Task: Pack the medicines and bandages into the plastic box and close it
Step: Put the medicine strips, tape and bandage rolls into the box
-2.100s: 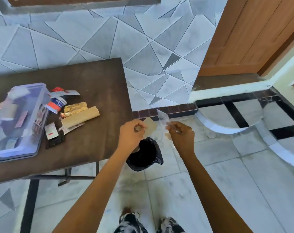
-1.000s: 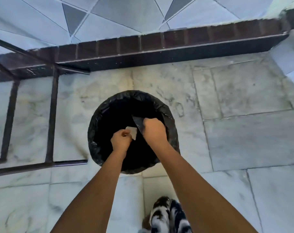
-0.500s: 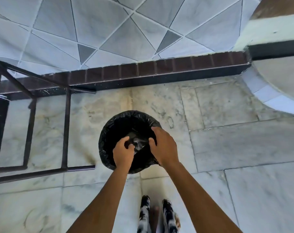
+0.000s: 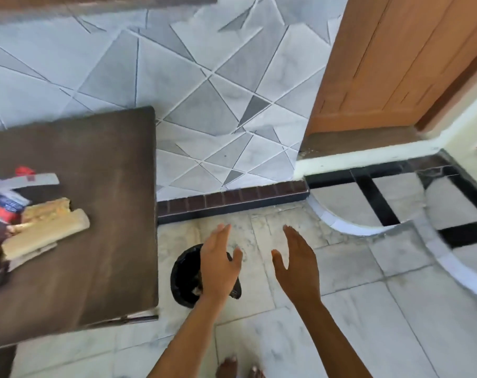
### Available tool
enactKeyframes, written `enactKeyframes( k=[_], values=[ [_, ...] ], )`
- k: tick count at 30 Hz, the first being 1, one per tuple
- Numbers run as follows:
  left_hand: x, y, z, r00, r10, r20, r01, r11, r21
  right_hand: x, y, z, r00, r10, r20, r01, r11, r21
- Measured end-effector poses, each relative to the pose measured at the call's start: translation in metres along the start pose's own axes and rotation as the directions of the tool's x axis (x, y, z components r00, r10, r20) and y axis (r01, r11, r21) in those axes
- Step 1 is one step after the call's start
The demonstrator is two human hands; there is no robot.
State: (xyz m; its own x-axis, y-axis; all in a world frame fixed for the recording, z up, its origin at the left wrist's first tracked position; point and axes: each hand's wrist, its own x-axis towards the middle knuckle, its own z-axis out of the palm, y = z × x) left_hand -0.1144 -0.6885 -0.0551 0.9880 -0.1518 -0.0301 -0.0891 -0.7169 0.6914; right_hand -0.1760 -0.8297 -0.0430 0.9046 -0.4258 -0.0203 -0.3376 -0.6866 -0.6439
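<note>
My left hand (image 4: 219, 266) and my right hand (image 4: 296, 264) are both open and empty, fingers spread, held above the floor to the right of the table. On the dark brown table (image 4: 101, 214), at its left edge, lie a tan bandage roll (image 4: 45, 236), a gold blister strip (image 4: 47, 210), a red and blue tube (image 4: 4, 210) and a white strip (image 4: 32, 180). The plastic box is out of the frame.
A small bin lined with a black bag (image 4: 184, 274) stands on the marble floor beside the table's right edge, partly behind my left hand. A wooden door (image 4: 395, 64) is at the upper right. My bare feet (image 4: 238, 369) show at the bottom.
Both hands let go of the wrapper pieces into the bin and rose, now open and empty. My view lifted from the bin back to the table.
</note>
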Motion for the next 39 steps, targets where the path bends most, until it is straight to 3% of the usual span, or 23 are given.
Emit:
enactKeyframes(
  k=[4,9,13,22,28,39],
  values=[
    [-0.016,0.044,-0.060,0.986,0.158,-0.044,-0.155,0.986,0.069,-0.026,-0.042,-0.050,0.986,-0.108,-0.125,0.112,0.993,0.027],
    [-0.048,0.064,-0.128,0.957,0.199,-0.211,-0.173,0.976,0.134,-0.050,-0.088,-0.070,0.969,-0.213,-0.125,0.228,0.966,0.120],
    [-0.077,0.044,-0.177,0.940,0.163,-0.301,-0.095,0.969,0.228,-0.062,-0.130,-0.054,0.937,-0.346,-0.052,0.350,0.926,0.139],
    [-0.118,-0.060,-0.279,0.839,-0.068,-0.540,0.207,0.958,0.200,-0.092,-0.252,0.023,0.788,-0.606,0.111,0.583,0.792,0.183],
    [-0.117,-0.134,-0.349,0.805,-0.120,-0.582,0.251,0.956,0.151,-0.116,-0.325,0.093,0.748,-0.638,0.182,0.610,0.769,0.189],
    [-0.093,-0.277,-0.462,0.860,-0.130,-0.494,0.194,0.978,0.080,-0.162,-0.453,0.220,0.819,-0.553,0.155,0.507,0.822,0.259]
  ],
)
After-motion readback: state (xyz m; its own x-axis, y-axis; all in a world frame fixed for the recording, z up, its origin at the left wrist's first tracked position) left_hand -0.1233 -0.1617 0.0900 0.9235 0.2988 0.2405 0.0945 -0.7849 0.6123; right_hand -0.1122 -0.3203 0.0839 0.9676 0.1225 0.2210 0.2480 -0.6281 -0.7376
